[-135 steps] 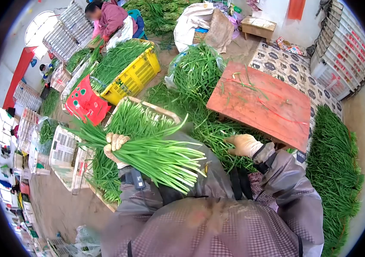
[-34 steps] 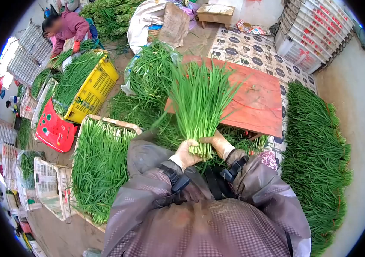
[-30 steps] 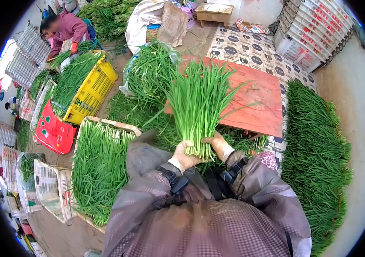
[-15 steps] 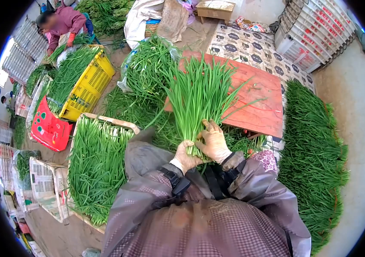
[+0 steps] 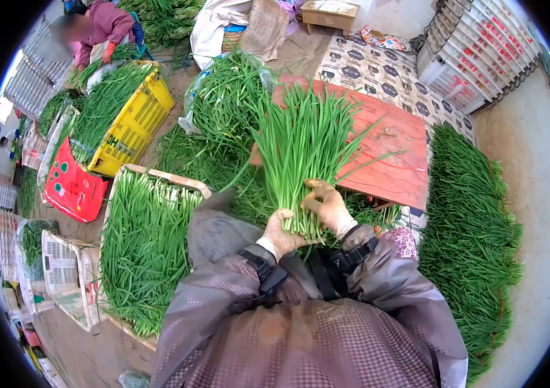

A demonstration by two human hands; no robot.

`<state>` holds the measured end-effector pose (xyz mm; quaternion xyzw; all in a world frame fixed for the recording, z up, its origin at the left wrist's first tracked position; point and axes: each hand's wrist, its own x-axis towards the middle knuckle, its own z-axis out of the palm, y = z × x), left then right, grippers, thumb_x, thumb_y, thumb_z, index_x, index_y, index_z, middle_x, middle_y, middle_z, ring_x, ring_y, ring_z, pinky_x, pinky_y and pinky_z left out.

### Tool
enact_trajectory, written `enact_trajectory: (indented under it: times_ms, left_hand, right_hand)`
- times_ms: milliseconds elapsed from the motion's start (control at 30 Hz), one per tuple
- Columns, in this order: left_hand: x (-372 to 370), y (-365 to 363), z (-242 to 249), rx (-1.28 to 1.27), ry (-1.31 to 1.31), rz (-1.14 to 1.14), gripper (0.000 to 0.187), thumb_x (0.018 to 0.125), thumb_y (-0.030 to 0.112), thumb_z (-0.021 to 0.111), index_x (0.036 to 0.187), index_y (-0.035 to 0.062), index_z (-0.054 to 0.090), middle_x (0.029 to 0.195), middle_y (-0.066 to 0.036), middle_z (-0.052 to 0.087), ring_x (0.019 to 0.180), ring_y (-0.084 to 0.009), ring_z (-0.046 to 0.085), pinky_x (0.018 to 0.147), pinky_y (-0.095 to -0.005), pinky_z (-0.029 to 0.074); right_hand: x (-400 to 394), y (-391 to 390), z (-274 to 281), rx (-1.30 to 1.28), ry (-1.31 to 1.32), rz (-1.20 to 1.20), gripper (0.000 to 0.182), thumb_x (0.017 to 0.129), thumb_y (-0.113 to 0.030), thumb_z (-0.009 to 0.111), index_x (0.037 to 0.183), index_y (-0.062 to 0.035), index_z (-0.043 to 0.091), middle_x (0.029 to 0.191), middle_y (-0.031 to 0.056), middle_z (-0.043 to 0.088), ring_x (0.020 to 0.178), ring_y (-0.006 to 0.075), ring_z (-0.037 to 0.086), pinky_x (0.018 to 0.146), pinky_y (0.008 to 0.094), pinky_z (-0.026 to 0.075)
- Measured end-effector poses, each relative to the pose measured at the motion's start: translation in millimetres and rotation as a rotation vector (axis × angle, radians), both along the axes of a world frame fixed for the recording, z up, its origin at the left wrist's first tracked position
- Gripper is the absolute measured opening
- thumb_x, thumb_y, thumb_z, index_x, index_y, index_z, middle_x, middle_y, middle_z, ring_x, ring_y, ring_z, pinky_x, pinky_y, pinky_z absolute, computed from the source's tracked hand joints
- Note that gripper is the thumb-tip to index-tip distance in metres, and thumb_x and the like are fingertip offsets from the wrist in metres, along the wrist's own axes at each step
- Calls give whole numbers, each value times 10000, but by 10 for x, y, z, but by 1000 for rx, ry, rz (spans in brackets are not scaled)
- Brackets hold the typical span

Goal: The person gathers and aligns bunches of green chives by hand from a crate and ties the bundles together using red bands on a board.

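Observation:
A thick bunch of garlic chives (image 5: 304, 152) stands in front of me, its leaves fanned out over a reddish board and the cut stem ends pointing down toward my lap. My left hand (image 5: 279, 236), in a pale glove, is wrapped around the lower stems from the left. On the right side of the stems is my right hand (image 5: 330, 208), also gloved, with its fingers curled against the bunch. Under the leaves lies the reddish board (image 5: 391, 155), with a few loose bits on it.
Left of me stands a crate (image 5: 202, 186) packed with chives. Beyond it, a person (image 5: 110, 29) bends over a yellow crate (image 5: 134, 126). A loose heap of chives (image 5: 230, 97) lies ahead. Bundled chives (image 5: 469, 252) line the right wall, below stacked white crates (image 5: 475, 52).
My right hand has shifted slightly up and right along the stems, baring more of the stem ends. My left hand keeps its hold. The view has tilted a little.

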<state>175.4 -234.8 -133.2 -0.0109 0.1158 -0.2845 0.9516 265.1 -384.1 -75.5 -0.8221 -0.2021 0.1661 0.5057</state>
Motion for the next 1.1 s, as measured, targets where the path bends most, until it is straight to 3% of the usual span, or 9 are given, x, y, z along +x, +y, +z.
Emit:
enact_trajectory:
  times_ms: [167, 333, 433, 467, 567, 633, 767, 967, 1100]
  left_hand:
    - [18, -31, 32, 2, -78, -13, 670, 782, 304, 561, 1372, 1, 471, 1371, -258, 503, 1226, -438, 519, 1073, -673, 298]
    - [23, -17, -20, 36, -50, -11, 656, 846, 330, 587, 1388, -10, 443, 1383, -259, 489, 1184, -413, 559, 1063, -599, 377]
    - [19, -22, -97, 60, -5, -14, 629, 877, 302, 603, 1394, -11, 430, 1368, -254, 503, 1128, -390, 595, 1019, -560, 444]
    - [28, -20, -141, 65, 7, -16, 616, 890, 291, 608, 1395, -10, 426, 1361, -252, 509, 1104, -381, 609, 1002, -546, 467]
    - [23, -18, -267, 26, 57, -34, 567, 915, 256, 607, 1385, -10, 432, 1337, -244, 531, 1043, -358, 629, 969, -511, 500]
    - [53, -39, -195, 137, 66, -38, 494, 913, 218, 625, 1331, -4, 483, 1269, -223, 584, 991, -330, 647, 936, -490, 523]
    - [18, -26, -137, 297, 125, -27, 428, 888, 157, 636, 1268, -6, 526, 1192, -199, 628, 972, -309, 657, 916, -483, 537]
    - [11, -32, -277, 341, 156, -37, 387, 854, 112, 634, 1205, -27, 547, 1138, -178, 634, 1007, -315, 643, 931, -477, 528]
    - [41, -69, -206, 382, 134, -48, 308, 836, 83, 648, 1124, -4, 581, 1040, -137, 647, 972, -270, 643, 900, -429, 540]
  right_hand:
    - [56, -152, 319, 386, 510, -91, 157, 778, -131, 669, 809, 20, 703, 1256, 115, 613, 1025, 184, 597, 901, 297, 446]
    - [198, -433, 531, 634, 448, 50, 159, 848, -120, 625, 851, 4, 725, 1106, 143, 677, 1212, 268, 537, 1055, 396, 335]
    - [282, -769, 591, 796, 481, 3, 216, 857, -175, 619, 753, 0, 692, 1063, 155, 683, 1081, 287, 607, 1018, 417, 394]
    - [328, -889, 585, 701, 541, 57, 241, 857, -185, 616, 708, -1, 664, 998, 147, 699, 975, 291, 646, 946, 428, 451]
    - [388, -885, 662, -864, 290, 355, 396, 865, -367, 603, 952, 6, 703, 947, 206, 694, 893, 271, 660, 820, 366, 498]
    - [280, -668, 262, -830, 124, 299, 495, 860, -465, 582, 1009, -7, 696, 943, 214, 687, 838, 278, 663, 798, 361, 501]
    - [271, -376, -154, -335, 641, 93, 560, 917, -495, 510, 871, 30, 698, 737, 130, 681, 675, 232, 658, 654, 358, 512]
    - [28, -219, 548, -439, 531, 329, 525, 871, -479, 598, 651, -8, 670, 585, 78, 645, 526, 172, 608, 559, 315, 496]
    - [0, -276, 347, -313, 527, 293, 340, 838, -337, 649, 720, -21, 683, 598, 51, 648, 541, 134, 610, 519, 273, 478]
